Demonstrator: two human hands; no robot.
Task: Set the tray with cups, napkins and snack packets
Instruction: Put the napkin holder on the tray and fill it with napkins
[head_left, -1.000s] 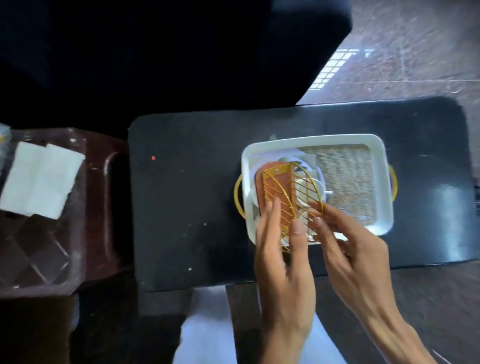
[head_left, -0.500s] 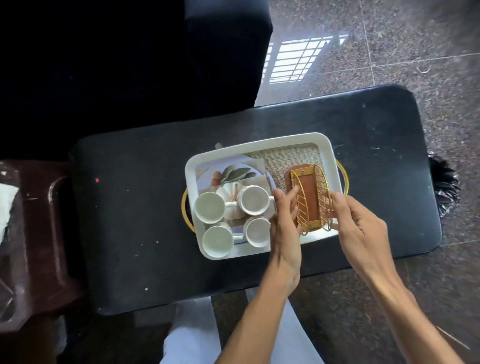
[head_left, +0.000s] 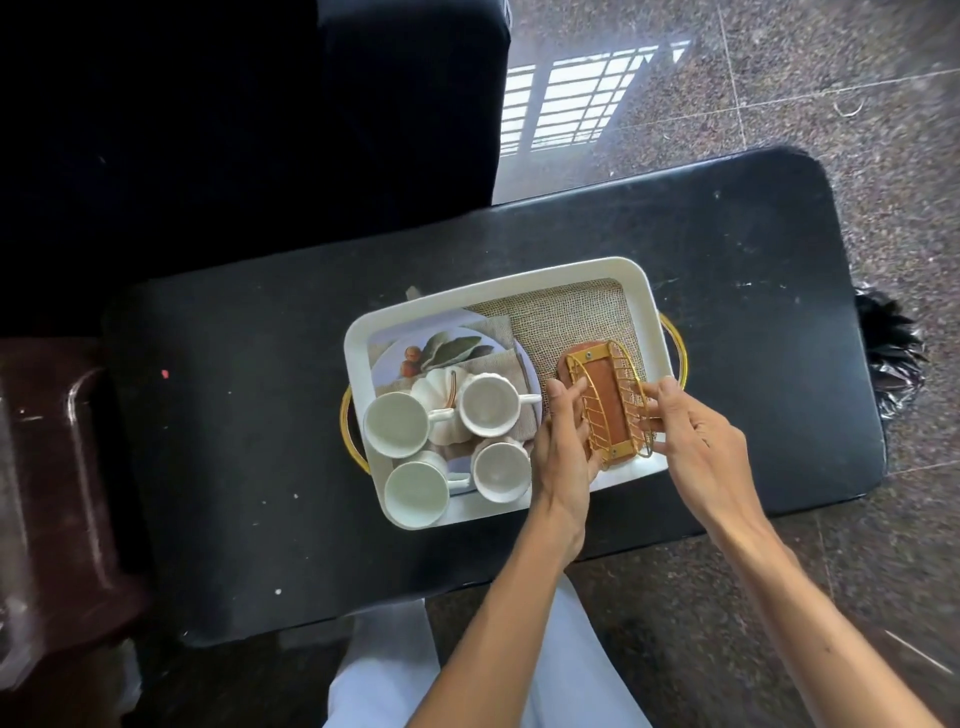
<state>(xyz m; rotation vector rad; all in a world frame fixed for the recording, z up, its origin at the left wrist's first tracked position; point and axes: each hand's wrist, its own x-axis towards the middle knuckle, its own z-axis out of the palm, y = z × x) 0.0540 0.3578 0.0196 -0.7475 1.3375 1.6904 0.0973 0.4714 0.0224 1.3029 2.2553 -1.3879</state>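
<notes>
White rectangular tray (head_left: 636, 275) with gold side handles flat on black bench (head_left: 260, 441), four empty white cups (head_left: 447, 436) upright, clustered in left half, gold wire holder (head_left: 608, 402) on woven liner at right

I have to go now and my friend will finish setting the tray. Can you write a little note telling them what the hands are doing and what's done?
Left hand and right hand both grip the gold wire napkin holder, one on each side, over the right half of the white tray.
Four white cups sit in the tray's left half, on a printed mat.
Done: cups are in.
Left: set the holder down and let go, then add napkins and snack packets; none are on the tray.
</notes>
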